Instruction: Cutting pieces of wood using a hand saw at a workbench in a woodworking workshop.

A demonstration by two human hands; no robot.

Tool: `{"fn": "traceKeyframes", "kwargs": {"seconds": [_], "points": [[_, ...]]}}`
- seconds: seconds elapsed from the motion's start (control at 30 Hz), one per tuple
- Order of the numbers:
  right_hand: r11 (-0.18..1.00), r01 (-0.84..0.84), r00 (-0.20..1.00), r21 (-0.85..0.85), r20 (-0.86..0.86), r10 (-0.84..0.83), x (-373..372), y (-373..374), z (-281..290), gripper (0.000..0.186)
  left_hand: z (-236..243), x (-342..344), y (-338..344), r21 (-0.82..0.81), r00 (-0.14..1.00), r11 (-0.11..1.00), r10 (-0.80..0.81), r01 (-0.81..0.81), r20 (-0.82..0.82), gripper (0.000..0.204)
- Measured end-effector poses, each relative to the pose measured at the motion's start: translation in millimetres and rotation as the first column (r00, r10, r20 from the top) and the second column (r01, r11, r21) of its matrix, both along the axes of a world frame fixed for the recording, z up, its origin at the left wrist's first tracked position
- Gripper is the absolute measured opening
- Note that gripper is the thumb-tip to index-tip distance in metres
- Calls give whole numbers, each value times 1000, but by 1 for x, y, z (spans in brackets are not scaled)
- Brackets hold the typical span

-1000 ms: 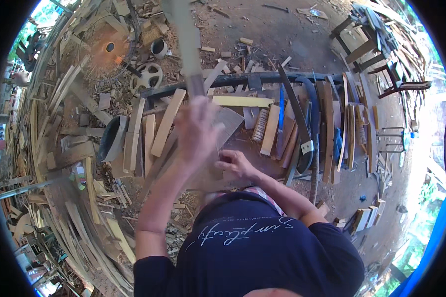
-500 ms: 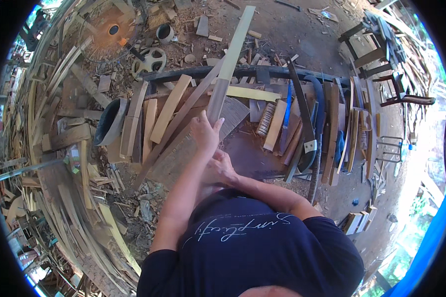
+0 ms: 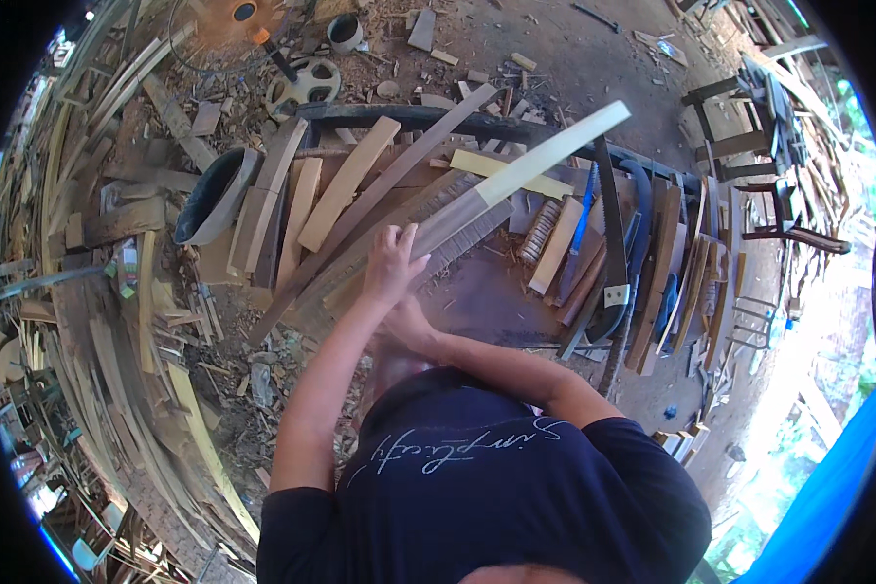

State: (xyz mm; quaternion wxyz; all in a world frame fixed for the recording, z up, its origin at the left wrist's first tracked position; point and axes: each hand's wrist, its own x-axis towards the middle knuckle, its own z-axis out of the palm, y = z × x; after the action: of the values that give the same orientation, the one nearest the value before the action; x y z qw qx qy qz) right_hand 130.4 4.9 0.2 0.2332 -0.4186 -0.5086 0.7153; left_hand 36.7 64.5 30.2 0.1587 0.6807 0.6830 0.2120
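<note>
A long wooden strip (image 3: 555,146), brown near me and pale toward its far end, slants away to the right above the bench. My left hand (image 3: 391,268) is closed round its brown part. Just below, my right hand (image 3: 409,326) is tucked against the left wrist. Its fingers are hidden, so I cannot tell whether it grips the strip's near end. Beneath the strip lie a grooved grey-brown board (image 3: 477,224) and a flat yellowish strip (image 3: 545,182).
Several wood pieces (image 3: 350,185) lie on the bench's left, beside a dark open container (image 3: 214,200). To the right are a handsaw (image 3: 613,234), a blue-handled tool (image 3: 584,224) and more wood lengths (image 3: 657,273). A pale wheel (image 3: 307,88) and wood scraps lie on the ground beyond.
The strip's far end has swung to the right and toward me. Both hands have shifted slightly left, and the right hand's fingers have gone out of sight behind the left wrist.
</note>
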Motion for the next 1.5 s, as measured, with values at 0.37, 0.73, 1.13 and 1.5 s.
{"fn": "traceKeyframes", "kwargs": {"seconds": [0.37,0.73,1.13,1.5], "points": [[514,-423,819,746,558,-135,80,102,76,43,-9,-35,-22,73,999,997,37,-34,-39,65],[423,-737,543,527,835,-93,80,146,59,62,-26,-25,-32,73,985,984,157,-162,76,58],[309,-794,529,524,845,-77,82,162,54,58,-49,-3,-34,107,967,966,220,-234,125,43],[397,-791,528,465,847,62,79,178,59,52,-37,-9,-42,134,966,966,196,-220,166,36]]}}
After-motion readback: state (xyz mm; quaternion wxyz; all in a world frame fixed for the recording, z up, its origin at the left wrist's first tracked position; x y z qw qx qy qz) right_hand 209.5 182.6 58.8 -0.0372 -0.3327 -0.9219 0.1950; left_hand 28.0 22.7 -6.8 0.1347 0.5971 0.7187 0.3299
